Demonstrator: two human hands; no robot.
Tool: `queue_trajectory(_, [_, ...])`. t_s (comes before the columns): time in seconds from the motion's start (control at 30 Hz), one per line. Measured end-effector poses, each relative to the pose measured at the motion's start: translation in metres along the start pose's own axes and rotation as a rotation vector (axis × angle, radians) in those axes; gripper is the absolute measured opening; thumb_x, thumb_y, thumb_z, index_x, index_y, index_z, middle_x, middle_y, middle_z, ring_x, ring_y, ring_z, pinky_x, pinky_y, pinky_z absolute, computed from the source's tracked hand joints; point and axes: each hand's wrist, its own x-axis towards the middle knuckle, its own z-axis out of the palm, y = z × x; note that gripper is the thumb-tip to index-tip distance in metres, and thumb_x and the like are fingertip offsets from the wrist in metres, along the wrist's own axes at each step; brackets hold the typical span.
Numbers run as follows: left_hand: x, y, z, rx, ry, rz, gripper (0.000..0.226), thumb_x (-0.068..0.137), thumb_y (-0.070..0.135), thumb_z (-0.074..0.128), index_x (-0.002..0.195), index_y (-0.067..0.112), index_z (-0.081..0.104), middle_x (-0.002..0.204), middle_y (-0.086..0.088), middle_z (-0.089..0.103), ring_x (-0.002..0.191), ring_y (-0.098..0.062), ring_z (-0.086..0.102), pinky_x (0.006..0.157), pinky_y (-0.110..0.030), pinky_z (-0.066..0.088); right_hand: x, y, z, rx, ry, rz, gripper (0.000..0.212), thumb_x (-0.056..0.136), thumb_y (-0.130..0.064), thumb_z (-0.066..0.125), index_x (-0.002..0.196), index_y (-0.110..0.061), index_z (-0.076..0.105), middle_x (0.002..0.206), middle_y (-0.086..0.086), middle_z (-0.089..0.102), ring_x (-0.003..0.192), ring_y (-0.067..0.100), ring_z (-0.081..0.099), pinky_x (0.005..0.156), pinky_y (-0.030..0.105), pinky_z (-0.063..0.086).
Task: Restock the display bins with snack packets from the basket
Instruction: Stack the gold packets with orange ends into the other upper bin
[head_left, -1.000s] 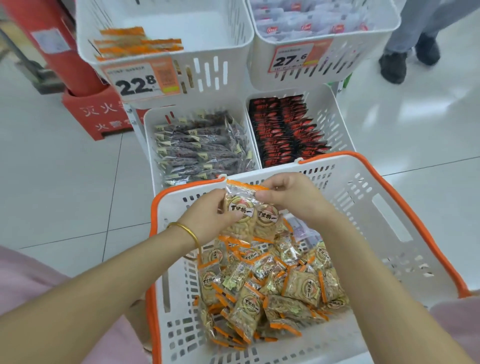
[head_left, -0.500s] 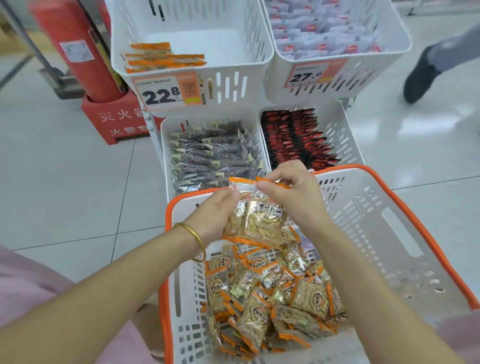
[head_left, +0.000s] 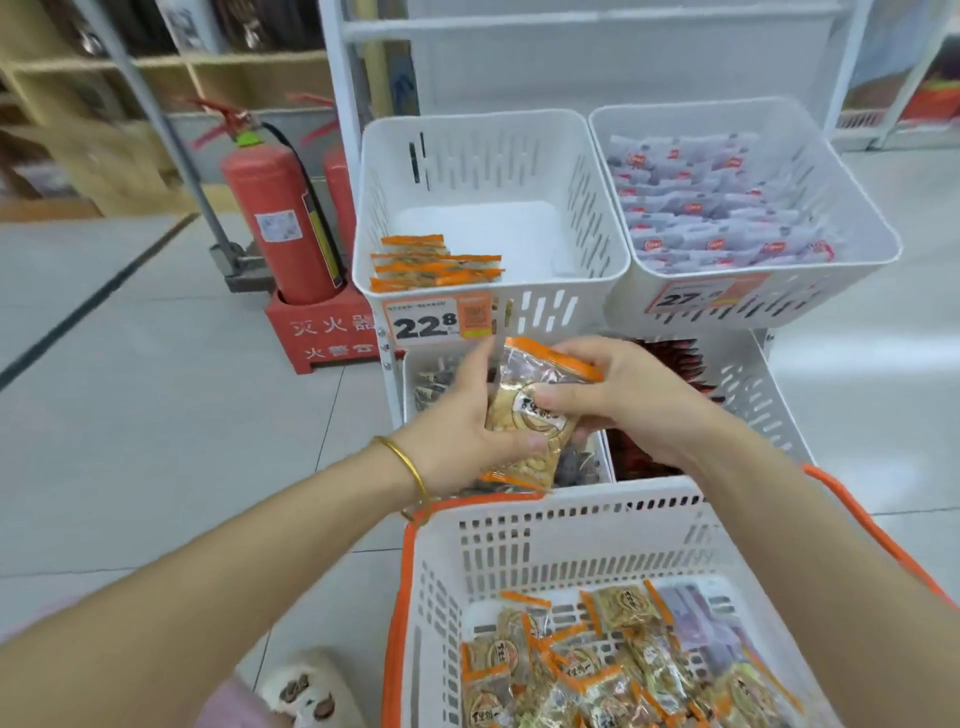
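You hold the small bundle of clear plastic snack packets with orange sealed ends (head_left: 530, 415) at the centre of the frame, just beyond the far rim of the white slotted plastic basket with the orange rim (head_left: 550, 530). Your left hand (head_left: 457, 431) curls round the bundle's left edge, thumb across the lower front. Your right hand (head_left: 623, 405) pinches the upper right part, thumb on the label. The bundle's long axis runs from upper right to lower left. The target, the white slotted display bin with the 22.8 price tag (head_left: 493, 156), lies directly above both hands in the frame. Its row of matching orange-edged packets (head_left: 431, 265) sits in the front left corner, long axes running left to right, so the left hand is nearer. Expect to rotate the bundle to match.
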Motion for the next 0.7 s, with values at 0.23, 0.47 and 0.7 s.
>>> queue_trajectory(0.23, [0.035, 0.015, -0.07, 0.642, 0.618, 0.228, 0.073, 0.077, 0.034, 0.071, 0.14, 0.018, 0.038, 0.13, -0.003, 0.046, 0.124, -0.022, 0.038, 0.099, -0.018, 0.025, 0.098, -0.085, -0.028, -0.182, 0.386, -0.401, 0.019, 0.077, -0.001, 0.071, 0.089, -0.015, 0.064, 0.074, -0.004, 0.063, 0.052, -0.002, 0.055, 0.049, 0.016, 0.046])
queue_trajectory(0.47, [0.05, 0.0, -0.086, 0.766, 0.553, 0.08, 0.073, 0.082, 0.032, 0.067, 0.142, 0.017, 0.029, 0.152, -0.01, 0.007, 0.14, -0.023, 0.002, 0.114, -0.031, 0.004, 0.216, -0.056, -0.032, -0.638, 0.439, -0.31, 0.025, 0.073, -0.012, 0.072, 0.095, -0.021, 0.067, 0.089, -0.001, 0.064, 0.094, 0.025, 0.061, 0.084, 0.04, 0.049])
queue_trajectory(0.7, [0.054, -0.012, -0.091, 0.701, 0.509, 0.054, 0.077, 0.084, 0.024, 0.065, 0.146, 0.02, 0.02, 0.154, -0.006, -0.005, 0.142, -0.019, -0.005, 0.114, -0.03, 0.007, 0.239, -0.041, -0.03, -0.594, 0.155, -0.132, 0.02, 0.082, -0.003, 0.068, 0.093, -0.016, 0.057, 0.097, 0.006, 0.059, 0.07, 0.016, 0.051, 0.064, 0.027, 0.043])
